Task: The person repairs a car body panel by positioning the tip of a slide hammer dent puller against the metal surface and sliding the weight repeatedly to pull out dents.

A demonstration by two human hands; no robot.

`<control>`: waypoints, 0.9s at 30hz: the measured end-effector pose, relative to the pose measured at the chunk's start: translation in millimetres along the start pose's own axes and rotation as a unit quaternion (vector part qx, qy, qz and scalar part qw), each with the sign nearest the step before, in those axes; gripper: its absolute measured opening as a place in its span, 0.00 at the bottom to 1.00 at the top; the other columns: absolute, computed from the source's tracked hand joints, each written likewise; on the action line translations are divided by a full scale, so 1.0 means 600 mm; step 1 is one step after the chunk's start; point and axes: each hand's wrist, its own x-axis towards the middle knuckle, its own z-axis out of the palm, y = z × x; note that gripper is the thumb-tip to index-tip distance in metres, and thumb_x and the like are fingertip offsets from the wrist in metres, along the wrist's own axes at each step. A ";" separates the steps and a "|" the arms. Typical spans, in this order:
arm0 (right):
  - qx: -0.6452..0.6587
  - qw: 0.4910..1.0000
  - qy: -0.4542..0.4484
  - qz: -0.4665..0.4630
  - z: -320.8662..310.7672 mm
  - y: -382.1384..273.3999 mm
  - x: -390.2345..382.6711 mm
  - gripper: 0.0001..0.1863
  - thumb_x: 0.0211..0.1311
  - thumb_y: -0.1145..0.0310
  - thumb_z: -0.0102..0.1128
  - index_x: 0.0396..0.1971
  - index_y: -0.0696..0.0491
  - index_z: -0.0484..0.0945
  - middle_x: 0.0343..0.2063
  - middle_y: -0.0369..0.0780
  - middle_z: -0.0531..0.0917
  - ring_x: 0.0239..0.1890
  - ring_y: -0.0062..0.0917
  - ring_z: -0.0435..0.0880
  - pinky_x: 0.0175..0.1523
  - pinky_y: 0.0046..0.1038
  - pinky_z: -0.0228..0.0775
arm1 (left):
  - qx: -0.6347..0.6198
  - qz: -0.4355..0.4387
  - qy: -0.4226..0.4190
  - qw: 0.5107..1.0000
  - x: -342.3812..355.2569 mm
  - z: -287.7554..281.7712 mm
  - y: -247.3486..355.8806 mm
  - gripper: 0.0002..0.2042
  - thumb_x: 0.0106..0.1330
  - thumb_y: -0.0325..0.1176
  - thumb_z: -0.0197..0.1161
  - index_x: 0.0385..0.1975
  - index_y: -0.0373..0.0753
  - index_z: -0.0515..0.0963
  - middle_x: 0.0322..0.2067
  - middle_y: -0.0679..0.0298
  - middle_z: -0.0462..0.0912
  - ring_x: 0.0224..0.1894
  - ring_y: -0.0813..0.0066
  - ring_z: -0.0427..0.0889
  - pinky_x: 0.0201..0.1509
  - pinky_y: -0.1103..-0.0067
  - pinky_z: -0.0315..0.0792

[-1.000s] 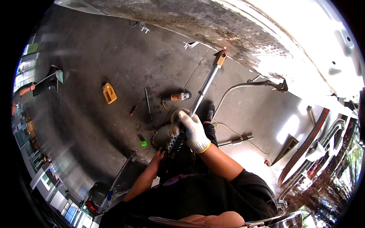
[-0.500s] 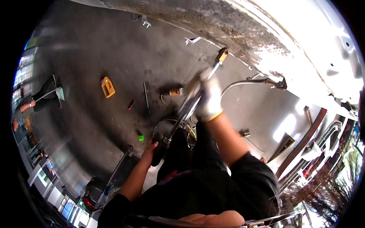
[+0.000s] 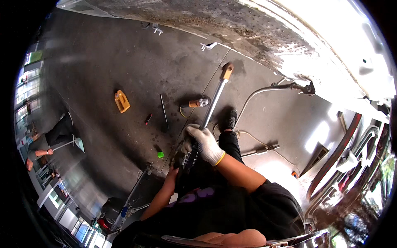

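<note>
A long silver rod (image 3: 214, 101) with a yellow slotted end piece (image 3: 227, 72) slants up and away from my body. My right hand (image 3: 209, 144), in a white knit glove, is wrapped round its lower part. Below that grip a dark, ridged, shiny section (image 3: 190, 160) shows in front of my black clothes. My left hand (image 3: 180, 158) closes on the rod's lower end; its fingers are partly hidden in shadow. The yellow end points toward the floor and touches nothing I can make out.
An orange power tool (image 3: 196, 103), yellow jug (image 3: 122, 101), dark bar (image 3: 164, 108), red-and-black tool (image 3: 148, 119) and green cap (image 3: 160, 154) lie on the floor. A hose (image 3: 264, 89) curves right, below a dirty vehicle panel (image 3: 231, 25). Another person (image 3: 58, 133) stands far left.
My right hand has slid down the rod toward my body, near my left hand. The yellow end has come down and left, away from the panel. My view has shifted slightly.
</note>
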 end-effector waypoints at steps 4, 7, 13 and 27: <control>0.050 0.997 -0.030 -0.040 0.005 -0.035 -0.015 0.11 0.81 0.66 0.58 0.46 0.59 0.79 0.29 0.41 0.83 0.20 0.28 0.81 0.29 0.33 0.76 | 0.009 0.031 -0.048 0.998 0.002 0.043 0.057 0.37 0.76 0.44 0.58 0.83 0.43 0.56 0.61 0.58 0.78 0.60 0.64 0.80 0.66 0.68 0.74; 0.054 0.996 -0.057 -0.050 0.006 -0.058 -0.022 0.11 0.81 0.66 0.58 0.44 0.59 0.79 0.29 0.41 0.83 0.20 0.28 0.80 0.29 0.33 0.76 | 0.028 -0.016 -0.028 0.999 -0.024 0.064 0.098 0.37 0.75 0.43 0.58 0.83 0.46 0.56 0.58 0.60 0.81 0.55 0.67 0.83 0.59 0.70 0.79; -0.009 0.998 -0.048 -0.049 0.032 -0.089 -0.026 0.18 0.83 0.59 0.53 0.37 0.59 0.78 0.17 0.42 0.78 0.19 0.35 0.79 0.32 0.37 0.75 | 0.065 -0.067 -0.058 0.994 -0.054 0.076 0.129 0.35 0.75 0.43 0.58 0.82 0.47 0.58 0.55 0.62 0.83 0.49 0.69 0.84 0.51 0.71 0.80; -0.029 0.997 -0.044 -0.050 0.003 -0.088 -0.032 0.15 0.78 0.60 0.65 0.50 0.56 0.76 0.20 0.39 0.81 0.24 0.31 0.84 0.37 0.37 0.80 | 0.057 -0.058 -0.085 0.993 0.043 0.044 0.059 0.30 0.75 0.44 0.59 0.76 0.48 0.66 0.46 0.63 0.86 0.44 0.71 0.86 0.41 0.68 0.83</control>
